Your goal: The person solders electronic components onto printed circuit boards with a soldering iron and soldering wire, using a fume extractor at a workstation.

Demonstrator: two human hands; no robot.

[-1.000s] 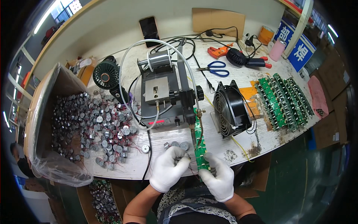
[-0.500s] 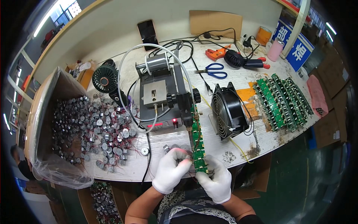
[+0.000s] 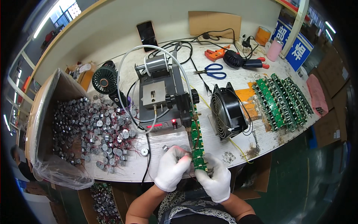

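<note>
A long green circuit board strip [image 3: 198, 143] runs away from me beneath the arm of a soldering machine [image 3: 158, 93], its near end between my hands. My white-gloved right hand [image 3: 215, 178] is closed on that near end, thumb at the corner. At the strip's left edge, my gloved left hand [image 3: 172, 168] has thumb and fingers pinched together; what they hold is hidden. Thin dark red wires hang below, between the two hands. The soldering iron [image 3: 185, 112] points down close to the strip's left side. Small round motors lie partly hidden just behind my left hand.
Many small motors with red wires [image 3: 108, 127] spill from a plastic-lined box [image 3: 44, 127] at left. A black fan [image 3: 228, 112] stands right of the strip; finished-looking board strips [image 3: 278, 102] lie farther right. Blue-handled pliers [image 3: 212, 71], a handheld fan [image 3: 105, 81] and a phone [image 3: 147, 35] sit farther back.
The board strip has slid slightly away from me, under the soldering arm. My left hand has shifted a little to the right; my right hand has barely moved.
</note>
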